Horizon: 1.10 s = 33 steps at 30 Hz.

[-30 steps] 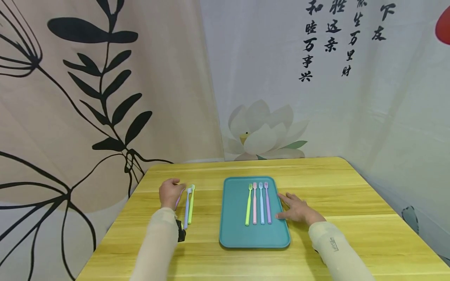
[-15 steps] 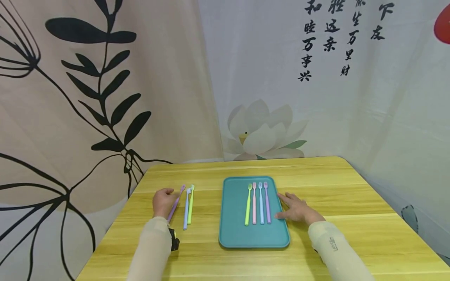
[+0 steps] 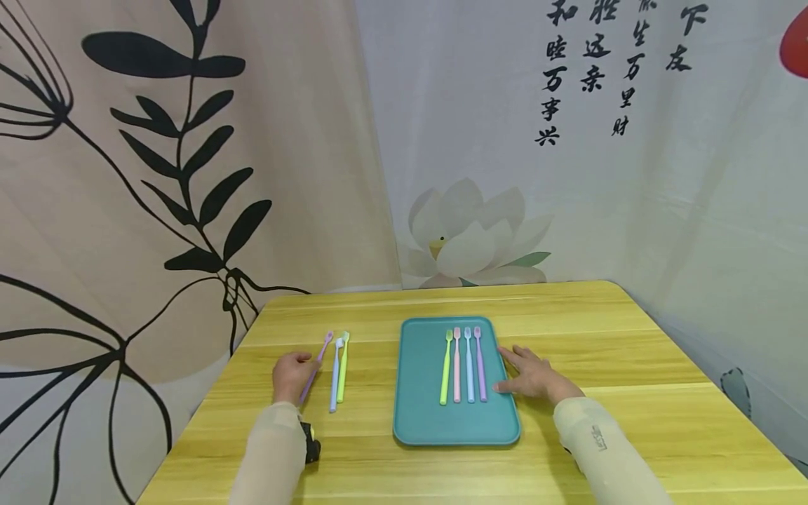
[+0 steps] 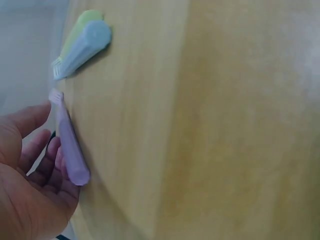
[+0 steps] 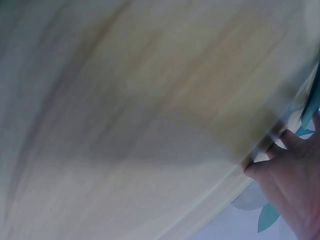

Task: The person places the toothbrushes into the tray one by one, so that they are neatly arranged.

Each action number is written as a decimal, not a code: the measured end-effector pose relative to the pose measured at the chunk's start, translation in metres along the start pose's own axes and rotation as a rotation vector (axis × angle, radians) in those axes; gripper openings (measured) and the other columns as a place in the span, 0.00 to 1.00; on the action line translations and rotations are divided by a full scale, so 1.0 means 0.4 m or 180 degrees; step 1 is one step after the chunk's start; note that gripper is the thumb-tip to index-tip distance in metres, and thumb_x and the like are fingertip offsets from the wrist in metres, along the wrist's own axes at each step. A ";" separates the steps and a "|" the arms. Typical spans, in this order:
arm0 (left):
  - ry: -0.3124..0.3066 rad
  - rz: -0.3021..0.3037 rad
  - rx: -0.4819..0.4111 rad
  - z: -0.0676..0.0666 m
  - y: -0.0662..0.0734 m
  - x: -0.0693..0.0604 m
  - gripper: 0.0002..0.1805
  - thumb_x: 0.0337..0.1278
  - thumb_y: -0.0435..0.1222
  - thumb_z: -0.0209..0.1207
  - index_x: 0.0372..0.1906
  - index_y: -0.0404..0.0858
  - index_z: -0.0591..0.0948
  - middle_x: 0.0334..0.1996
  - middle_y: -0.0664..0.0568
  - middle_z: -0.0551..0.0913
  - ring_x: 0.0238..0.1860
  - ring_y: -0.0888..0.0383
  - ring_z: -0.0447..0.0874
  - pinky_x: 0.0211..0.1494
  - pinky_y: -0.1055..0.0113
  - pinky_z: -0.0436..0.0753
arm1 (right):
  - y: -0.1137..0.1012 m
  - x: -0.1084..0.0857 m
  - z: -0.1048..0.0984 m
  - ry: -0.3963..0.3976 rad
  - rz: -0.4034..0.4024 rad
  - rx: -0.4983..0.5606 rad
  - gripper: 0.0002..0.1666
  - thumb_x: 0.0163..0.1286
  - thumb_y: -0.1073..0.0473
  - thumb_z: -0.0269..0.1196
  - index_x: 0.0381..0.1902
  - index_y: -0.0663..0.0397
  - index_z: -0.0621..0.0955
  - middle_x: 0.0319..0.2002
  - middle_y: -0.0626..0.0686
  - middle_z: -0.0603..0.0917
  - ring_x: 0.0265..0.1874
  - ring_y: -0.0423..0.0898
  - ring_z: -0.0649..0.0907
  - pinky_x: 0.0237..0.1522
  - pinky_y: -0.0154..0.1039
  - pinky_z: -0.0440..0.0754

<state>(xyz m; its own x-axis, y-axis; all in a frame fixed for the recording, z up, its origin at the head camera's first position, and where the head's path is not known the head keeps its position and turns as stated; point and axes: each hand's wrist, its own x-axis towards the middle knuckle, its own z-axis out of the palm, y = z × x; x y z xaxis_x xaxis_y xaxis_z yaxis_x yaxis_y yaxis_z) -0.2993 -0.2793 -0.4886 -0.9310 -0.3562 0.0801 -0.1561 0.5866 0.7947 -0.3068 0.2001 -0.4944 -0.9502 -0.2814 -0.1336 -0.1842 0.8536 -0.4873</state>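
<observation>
My left hand (image 3: 293, 377) is beside a purple toothbrush (image 3: 318, 366) lying slanted on the table. In the left wrist view, the fingers (image 4: 46, 167) are loosely bent along that toothbrush's side, and the thumb stands apart from it. Right of it lie a blue toothbrush (image 3: 335, 375) and a light green one (image 3: 343, 368), close together. My right hand (image 3: 536, 375) rests with spread fingers on the right edge of a teal tray (image 3: 419, 414). In the tray, a green toothbrush (image 3: 446, 368), a pink one (image 3: 457, 366), a blue one (image 3: 469, 366) and a purple one (image 3: 481, 366) lie side by side.
The wooden table (image 3: 637, 421) ends at a far edge close to a printed curtain (image 3: 328, 175). Table surface separates the loose toothbrushes from the tray. A black device (image 3: 311, 443) sits at the left wrist.
My left hand has moved left and nearer the body, uncovering the purple toothbrush's head and more of its handle. The right hand and the tray have stayed in place.
</observation>
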 end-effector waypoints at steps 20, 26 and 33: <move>0.0024 -0.0047 0.0099 0.021 -0.025 0.006 0.18 0.56 0.34 0.66 0.47 0.24 0.84 0.44 0.34 0.85 0.46 0.39 0.81 0.52 0.48 0.78 | 0.002 -0.002 -0.004 -0.0028 0.0014 0.0009 0.57 0.61 0.37 0.69 0.78 0.54 0.57 0.74 0.71 0.53 0.73 0.70 0.50 0.67 0.74 0.41; 0.0027 -0.0055 0.0331 0.022 -0.020 0.008 0.15 0.58 0.33 0.65 0.44 0.25 0.85 0.42 0.34 0.85 0.46 0.38 0.81 0.52 0.46 0.78 | -0.002 -0.006 -0.005 -0.0013 0.0002 0.0030 0.57 0.60 0.37 0.70 0.78 0.54 0.58 0.74 0.72 0.53 0.73 0.71 0.50 0.66 0.74 0.41; 0.0131 -0.0123 0.0360 0.015 -0.009 0.000 0.14 0.58 0.33 0.63 0.42 0.25 0.85 0.41 0.33 0.85 0.46 0.36 0.80 0.52 0.46 0.78 | -0.004 -0.006 -0.003 -0.0006 -0.0030 0.0027 0.57 0.60 0.38 0.70 0.78 0.55 0.58 0.74 0.72 0.53 0.73 0.71 0.50 0.67 0.74 0.41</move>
<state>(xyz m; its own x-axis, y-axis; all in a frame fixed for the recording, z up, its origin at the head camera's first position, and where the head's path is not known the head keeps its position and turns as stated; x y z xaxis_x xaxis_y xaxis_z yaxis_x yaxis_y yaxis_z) -0.3006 -0.2771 -0.4952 -0.9096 -0.4083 0.0773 -0.2298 0.6493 0.7250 -0.3046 0.1999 -0.4920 -0.9480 -0.2902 -0.1308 -0.1910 0.8472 -0.4958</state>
